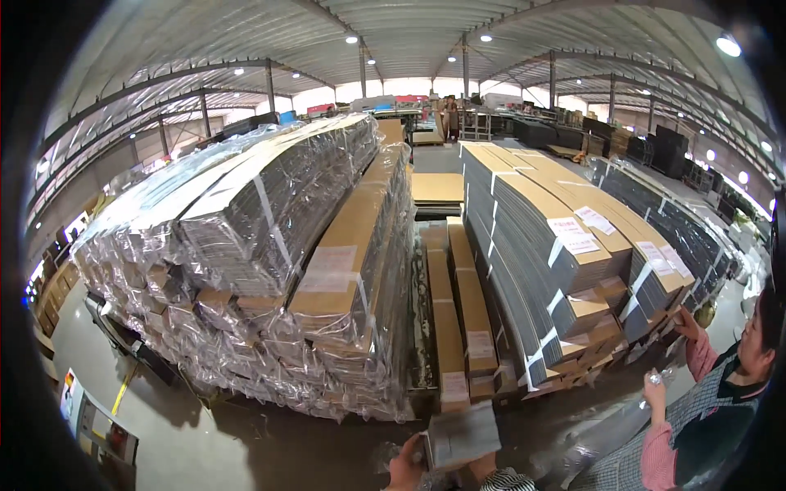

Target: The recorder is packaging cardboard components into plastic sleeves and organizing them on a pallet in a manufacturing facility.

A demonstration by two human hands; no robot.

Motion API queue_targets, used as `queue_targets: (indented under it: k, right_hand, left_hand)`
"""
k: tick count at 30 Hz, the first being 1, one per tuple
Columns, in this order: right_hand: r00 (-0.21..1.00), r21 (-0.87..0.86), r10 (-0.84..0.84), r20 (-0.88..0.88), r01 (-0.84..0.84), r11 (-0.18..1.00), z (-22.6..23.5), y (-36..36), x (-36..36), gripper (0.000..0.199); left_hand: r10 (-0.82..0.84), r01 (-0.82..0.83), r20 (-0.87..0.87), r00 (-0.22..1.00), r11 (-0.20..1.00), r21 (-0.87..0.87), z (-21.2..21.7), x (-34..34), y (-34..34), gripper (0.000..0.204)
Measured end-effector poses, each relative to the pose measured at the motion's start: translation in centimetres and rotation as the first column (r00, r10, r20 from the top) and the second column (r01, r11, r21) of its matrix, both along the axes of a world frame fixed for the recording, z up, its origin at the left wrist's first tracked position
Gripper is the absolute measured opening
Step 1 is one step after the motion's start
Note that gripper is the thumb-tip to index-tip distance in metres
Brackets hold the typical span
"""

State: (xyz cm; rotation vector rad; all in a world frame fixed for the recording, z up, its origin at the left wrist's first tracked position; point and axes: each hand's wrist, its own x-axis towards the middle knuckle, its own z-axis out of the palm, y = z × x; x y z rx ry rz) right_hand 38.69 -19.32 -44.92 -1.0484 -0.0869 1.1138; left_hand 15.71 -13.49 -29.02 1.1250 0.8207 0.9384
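Closest thing first: the grey block is at the near edge, held up in front of the stacks. The left hand has its fingers curled on the block's left side, pinching it. The right hand is at the lower right edge, mostly hidden, so I can't tell what its fingers are doing. My worry is that a lopsided grip like that could let the block tip and slide onto the floor. Loose plastic film near the co-worker could snag a foot too. A bit farther, the right stack has stepped, overhanging ends, so if a strap gave way, I'd guess pieces could slump.

As for materials, the block looks flat-sided and smooth, with a dull grey top. Behind it, narrow brown bundles run away between the stacks. The right stack is long tan cardboard over thin grey layers, bound with white straps. The left stack is wrapped in shiny, crinkled film, wrinkliest at its near end. Way back, ribbed metal roofing.
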Motion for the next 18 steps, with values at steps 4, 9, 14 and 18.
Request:
queue_targets:
  k: [4, 9, 14, 18]
  right_hand:
    - [0.928, -0.006, -0.005, 0.372, 0.007, 1.0, 4.2, -1.7, -6.4, 0.028]
    - [0.567, 0.148, -0.113, 0.816, -0.015, 0.989, 25.5, -1.7, -8.8, 0.004]
    - [0.43, -0.169, 0.183, 0.884, -0.07, 0.983, 19.2, -0.6, -5.2, 0.008]
    - [0.715, 0.252, -0.119, 0.689, -0.083, 0.964, 27.2, -4.0, -7.3, 0.032]
  left_hand:
    - [0.211, 0.129, -0.564, 0.798, 0.855, 0.502, 0.4, -3.7, 0.4, 0.069]
    - [0.155, 0.111, -0.513, 0.844, 0.886, 0.45, 12.2, -4.7, -0.3, 0.067]
    - [0.086, 0.377, -0.741, 0.666, 0.819, 0.433, 8.9, -3.3, 1.6, 0.062]
    - [-0.111, 0.412, -0.498, 0.86, 0.727, 0.55, 18.3, -5.0, 1.4, 0.054]
